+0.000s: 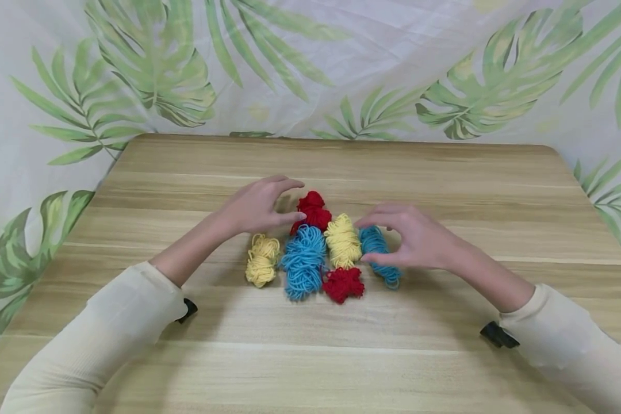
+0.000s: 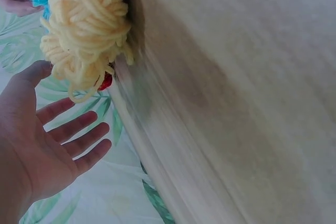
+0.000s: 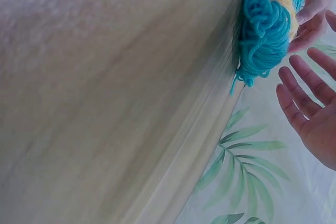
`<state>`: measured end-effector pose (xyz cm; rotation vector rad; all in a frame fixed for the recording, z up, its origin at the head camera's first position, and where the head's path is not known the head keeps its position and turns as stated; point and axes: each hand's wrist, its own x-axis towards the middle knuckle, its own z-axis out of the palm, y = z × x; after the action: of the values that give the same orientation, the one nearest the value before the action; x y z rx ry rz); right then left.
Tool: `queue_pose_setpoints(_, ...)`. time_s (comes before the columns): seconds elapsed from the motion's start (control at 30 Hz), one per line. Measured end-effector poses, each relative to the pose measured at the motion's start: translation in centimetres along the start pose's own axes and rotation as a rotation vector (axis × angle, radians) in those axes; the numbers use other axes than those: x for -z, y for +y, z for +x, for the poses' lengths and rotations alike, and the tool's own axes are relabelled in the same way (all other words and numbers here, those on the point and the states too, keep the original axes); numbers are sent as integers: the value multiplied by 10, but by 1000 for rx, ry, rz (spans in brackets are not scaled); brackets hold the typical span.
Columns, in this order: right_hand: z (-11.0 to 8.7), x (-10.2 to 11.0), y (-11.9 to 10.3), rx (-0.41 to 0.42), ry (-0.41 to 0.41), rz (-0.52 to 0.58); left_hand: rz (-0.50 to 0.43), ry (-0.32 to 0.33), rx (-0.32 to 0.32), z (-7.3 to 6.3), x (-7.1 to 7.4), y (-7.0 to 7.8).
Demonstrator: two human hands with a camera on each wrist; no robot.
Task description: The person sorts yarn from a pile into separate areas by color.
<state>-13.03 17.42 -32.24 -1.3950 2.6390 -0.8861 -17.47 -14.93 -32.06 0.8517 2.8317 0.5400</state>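
Note:
Several small bundles of yarn lie close together in mid-table. My left hand (image 1: 259, 207), fingers spread, is at the back red yarn bundle (image 1: 314, 211); its thumb tip overlaps that bundle in the head view. Below this hand are a small yellow bundle (image 1: 263, 260) and a large blue bundle (image 1: 305, 263). My right hand (image 1: 419, 237) hovers over the right-hand blue bundle (image 1: 375, 239), its thumb hiding part of it. Beside its fingertips is a second yellow bundle (image 1: 343, 244), with a red one (image 1: 344, 285) in front. Both wrist views show extended, separated fingers (image 2: 79, 129) and bare palms.
The wood-grain table (image 1: 310, 368) extends around the yarn on all sides. Behind its far edge hangs a pale cloth (image 1: 383, 52) printed with green leaves. Dark wrist-worn pieces (image 1: 499, 335) sit by both cream sleeves (image 1: 554, 328).

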Motion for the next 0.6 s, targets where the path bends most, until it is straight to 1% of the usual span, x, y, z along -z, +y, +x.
queue_pose_setpoints(0.27, 1, -3, -4, 64, -11, 20, 10, 16, -6, 5, 6, 0)
queue_pose_setpoints(0.4, 0, -4, -6, 90, -14, 34, 5, 6, -25, 8, 6, -1)
queue_pose_setpoints(0.5, 0, -4, -8, 96, -22, 64, 0, -3, -27, 10, 6, -1)
queue_pose_setpoints(0.6, 0, -4, -9, 95, -23, 88, 0, 3, -26, 12, 6, -2)
